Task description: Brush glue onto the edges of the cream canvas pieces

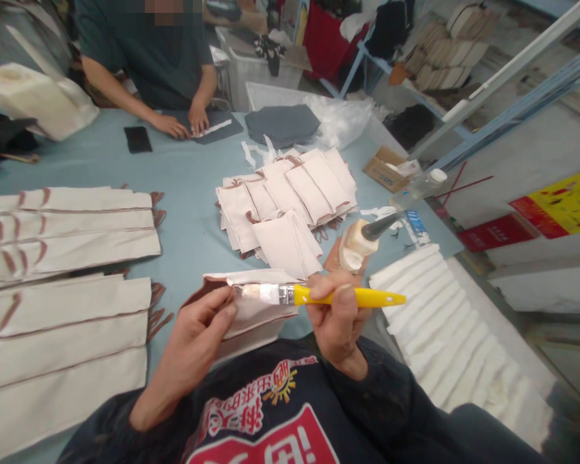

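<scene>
My right hand (336,316) is wrapped round the yellow handle of a paintbrush (377,298), whose bristles point left. The bristle tip lies at the edge of a cream fabric piece with brown trim (258,316), close to my left fingers. My left hand (200,335) pinches that piece at its left corner. Just beyond my right hand stands a cream bottle with a dark nozzle (360,245). A pile of cream fabric pieces with brown cords (290,193) lies ahead on the blue-green table (188,225).
Rows of cream fabric pieces (67,232) cover the left side. Folded white fabric (454,335) is stacked at right. Across the table a co-worker (145,58) handles a white strip on dark fabric. A cardboard box (384,169) and clear bottle (425,187) stand at the far right.
</scene>
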`<state>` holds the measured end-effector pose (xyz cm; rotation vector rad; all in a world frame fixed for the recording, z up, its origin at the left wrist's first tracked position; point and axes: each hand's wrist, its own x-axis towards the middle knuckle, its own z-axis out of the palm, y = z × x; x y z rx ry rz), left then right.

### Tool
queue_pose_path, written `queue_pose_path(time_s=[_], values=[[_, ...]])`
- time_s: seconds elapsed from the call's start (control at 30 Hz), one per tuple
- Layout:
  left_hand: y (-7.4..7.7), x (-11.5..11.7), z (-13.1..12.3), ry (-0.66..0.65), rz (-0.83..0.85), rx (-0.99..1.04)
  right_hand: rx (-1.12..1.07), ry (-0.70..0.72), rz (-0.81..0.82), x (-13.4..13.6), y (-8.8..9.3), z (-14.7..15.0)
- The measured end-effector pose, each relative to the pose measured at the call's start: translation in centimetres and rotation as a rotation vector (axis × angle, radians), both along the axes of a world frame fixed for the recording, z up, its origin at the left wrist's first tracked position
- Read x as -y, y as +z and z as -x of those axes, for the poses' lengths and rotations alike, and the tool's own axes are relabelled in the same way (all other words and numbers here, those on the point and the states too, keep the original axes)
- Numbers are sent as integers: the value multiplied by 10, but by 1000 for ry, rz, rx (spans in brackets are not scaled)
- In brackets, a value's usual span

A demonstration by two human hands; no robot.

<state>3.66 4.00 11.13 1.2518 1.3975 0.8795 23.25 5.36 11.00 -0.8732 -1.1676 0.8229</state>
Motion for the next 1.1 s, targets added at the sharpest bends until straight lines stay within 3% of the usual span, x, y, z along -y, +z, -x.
queue_pose_path(time_s=[0.13,0.27,0.47,0.57,0.67,0.8,0.9,1.0,1.1], values=[[-3,0,1,-42,152,213,121,103,-35,-6,-6,4],[-5,2,1,-38,287,415,193,19,-128,-18,-11,8],[5,1,-4,-1,344,565,703,-56,-286,-25,-17,2],[10,-4,-3,-17,351,575,751,-64,-317,-30,-18,1],[12,-9,6,-81,285,476,674,-127,-285,-39,-9,-4],[6,-8,19,-184,56,65,588,-236,-141,-54,8,-19],[2,-3,16,-220,-122,-183,597,-260,-85,-63,8,-23],[4,2,8,-279,-254,-227,629,-247,-40,-69,-3,-19],[9,5,3,-341,-284,-188,575,-253,-36,-70,-12,-16]])
